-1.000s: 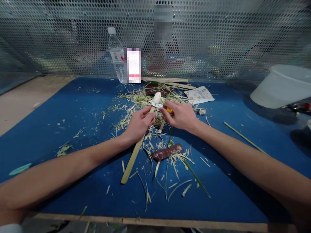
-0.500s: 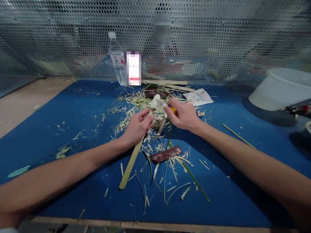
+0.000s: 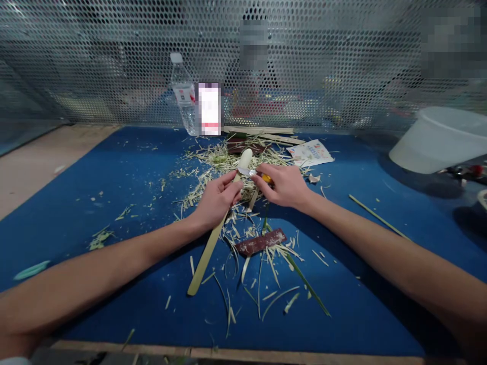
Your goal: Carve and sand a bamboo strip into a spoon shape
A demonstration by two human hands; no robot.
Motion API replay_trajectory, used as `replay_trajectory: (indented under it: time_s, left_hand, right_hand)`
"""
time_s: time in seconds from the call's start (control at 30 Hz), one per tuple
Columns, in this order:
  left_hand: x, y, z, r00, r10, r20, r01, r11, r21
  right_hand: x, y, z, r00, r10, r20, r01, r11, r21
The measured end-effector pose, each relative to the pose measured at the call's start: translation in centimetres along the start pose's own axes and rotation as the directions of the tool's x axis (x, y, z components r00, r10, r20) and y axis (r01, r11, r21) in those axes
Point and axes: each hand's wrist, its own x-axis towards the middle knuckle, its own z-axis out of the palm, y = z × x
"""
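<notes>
My left hand (image 3: 216,199) is closed around a long pale bamboo stick (image 3: 205,256) with a rounded, spoon-like pale end (image 3: 245,158) pointing away from me. My right hand (image 3: 284,185) is closed on a small knife with a yellow handle (image 3: 266,178); its silver blade (image 3: 246,172) lies against the stick just below the rounded end. Both hands hover over a heap of bamboo shavings (image 3: 228,162) on the blue mat (image 3: 114,172).
A brown sandpaper strip (image 3: 261,242) lies near my wrists. A water bottle (image 3: 183,96) and a small packet (image 3: 311,152) sit at the back by the perforated metal screen (image 3: 114,56). A white tub (image 3: 441,139) stands at the right. A thin green splint (image 3: 376,216) lies right.
The knife blade has shifted slightly along the stick near the rounded end; my right hand moved a little toward me. The left hand holds still.
</notes>
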Motion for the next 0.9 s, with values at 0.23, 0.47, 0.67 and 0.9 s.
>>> replay_trajectory:
  time_s: [0.23,0.47,0.67,0.9]
  left_hand:
    - [0.2,-0.1,0.0,1.0,-0.024,-0.012,0.024,0.999,-0.028]
    - [-0.1,0.0,-0.1,1.0,-0.012,0.001,0.012,1.0,0.009]
    - [-0.5,0.0,-0.1,0.999,0.015,0.04,-0.017,0.999,0.043]
    - [-0.4,0.1,-0.1,0.999,0.02,0.048,-0.022,0.999,0.049]
  right_hand:
    - [0.0,-0.1,0.4,0.999,0.052,-0.006,-0.052,0.997,-0.057]
    - [0.6,1.0,0.5,0.976,0.215,-0.018,-0.216,0.973,-0.077]
    - [0.5,2.1,0.5,0.957,0.287,-0.047,-0.29,0.954,-0.079]
    - [0.1,1.5,0.6,0.957,0.264,-0.122,-0.261,0.965,0.037]
